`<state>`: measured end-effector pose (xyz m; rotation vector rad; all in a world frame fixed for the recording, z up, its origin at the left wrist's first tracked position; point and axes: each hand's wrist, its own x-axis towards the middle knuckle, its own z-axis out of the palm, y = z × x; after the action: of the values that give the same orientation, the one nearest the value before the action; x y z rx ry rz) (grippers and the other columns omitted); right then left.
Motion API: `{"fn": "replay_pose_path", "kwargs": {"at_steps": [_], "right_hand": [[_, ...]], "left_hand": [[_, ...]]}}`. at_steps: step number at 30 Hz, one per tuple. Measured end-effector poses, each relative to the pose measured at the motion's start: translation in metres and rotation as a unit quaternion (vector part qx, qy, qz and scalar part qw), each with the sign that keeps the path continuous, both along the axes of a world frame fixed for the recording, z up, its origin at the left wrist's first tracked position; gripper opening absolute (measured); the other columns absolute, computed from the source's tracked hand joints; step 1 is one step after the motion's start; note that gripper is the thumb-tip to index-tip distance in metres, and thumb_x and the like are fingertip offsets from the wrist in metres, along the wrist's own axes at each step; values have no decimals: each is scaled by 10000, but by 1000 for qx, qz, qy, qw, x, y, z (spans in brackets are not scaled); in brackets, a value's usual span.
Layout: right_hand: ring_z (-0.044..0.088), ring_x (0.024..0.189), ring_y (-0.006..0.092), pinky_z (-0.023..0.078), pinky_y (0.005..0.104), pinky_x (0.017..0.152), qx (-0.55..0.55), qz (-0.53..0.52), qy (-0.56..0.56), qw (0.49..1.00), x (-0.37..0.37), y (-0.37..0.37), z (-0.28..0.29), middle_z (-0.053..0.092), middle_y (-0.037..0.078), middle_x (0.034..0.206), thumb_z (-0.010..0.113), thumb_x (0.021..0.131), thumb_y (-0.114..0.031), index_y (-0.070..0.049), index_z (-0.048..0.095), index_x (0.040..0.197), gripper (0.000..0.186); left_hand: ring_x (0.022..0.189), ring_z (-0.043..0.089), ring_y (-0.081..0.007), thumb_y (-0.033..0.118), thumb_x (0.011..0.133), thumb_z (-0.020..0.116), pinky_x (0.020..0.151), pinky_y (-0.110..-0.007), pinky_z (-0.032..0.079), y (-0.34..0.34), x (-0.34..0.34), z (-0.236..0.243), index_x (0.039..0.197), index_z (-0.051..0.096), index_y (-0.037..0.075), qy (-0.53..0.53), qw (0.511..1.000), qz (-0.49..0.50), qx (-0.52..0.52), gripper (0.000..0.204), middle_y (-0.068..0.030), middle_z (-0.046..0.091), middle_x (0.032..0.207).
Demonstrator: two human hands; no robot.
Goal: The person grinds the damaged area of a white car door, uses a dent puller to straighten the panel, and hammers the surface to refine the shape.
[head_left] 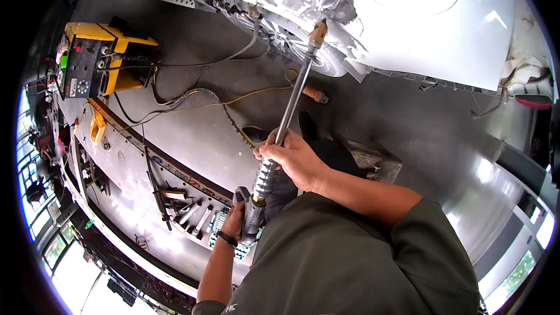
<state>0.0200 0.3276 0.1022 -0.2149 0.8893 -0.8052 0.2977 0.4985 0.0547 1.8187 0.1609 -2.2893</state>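
Observation:
A long dent-puller slide hammer (296,94) slants up from my body to the white car panel (408,29). Its brass-coloured tip (318,34) meets the scraped, bare-metal patch (338,6) or sits just short of it; I cannot tell which. My right hand (294,157) is closed around the steel shaft, just above the coil spring (264,178). Lower down, my left hand (234,221) grips the black handle (252,221), its fingers partly hidden. Behind the tip, a car wheel (286,35) shows below the damaged edge.
At the far left stands a yellow-and-black machine (90,64), its cables (204,61) running to the car. An orange power tool (315,94) lies on the floor. A rusty beam (175,169), hand tools (198,216) and a metal box (379,160) lie around me.

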Motion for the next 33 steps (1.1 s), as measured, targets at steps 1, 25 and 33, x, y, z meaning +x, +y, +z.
{"fn": "replay_pose_path", "kwargs": {"at_steps": [1, 25, 33], "right_hand": [[606, 918, 115, 444, 252, 688, -10, 7, -10, 1000, 1, -2, -2, 671, 104, 987, 655, 935, -115, -80, 522, 960, 140], [643, 845, 187, 514, 320, 752, 38, -24, -110, 993, -4, -17, 15, 675, 103, 909, 657, 935, -112, -103, 541, 928, 116], [627, 692, 229, 543, 402, 727, 39, -31, -184, 982, -32, -95, 15, 578, 48, 666, 621, 967, -229, -76, 563, 983, 164]], "left_hand": [[952, 725, -217, 435, 1060, 447, 839, -370, 604, 3, -1, 3, 1261, 639, 48, -35, 999, 18, -30, 477, -110, 733, 1109], [788, 645, -237, 339, 972, 580, 712, -368, 536, -12, -17, 95, 941, 613, 35, -246, 963, 96, -48, 307, -99, 643, 892], [748, 667, -192, 381, 1011, 520, 700, -339, 564, -12, -7, 136, 965, 606, 104, -214, 967, 118, -69, 293, -44, 637, 822]]}}
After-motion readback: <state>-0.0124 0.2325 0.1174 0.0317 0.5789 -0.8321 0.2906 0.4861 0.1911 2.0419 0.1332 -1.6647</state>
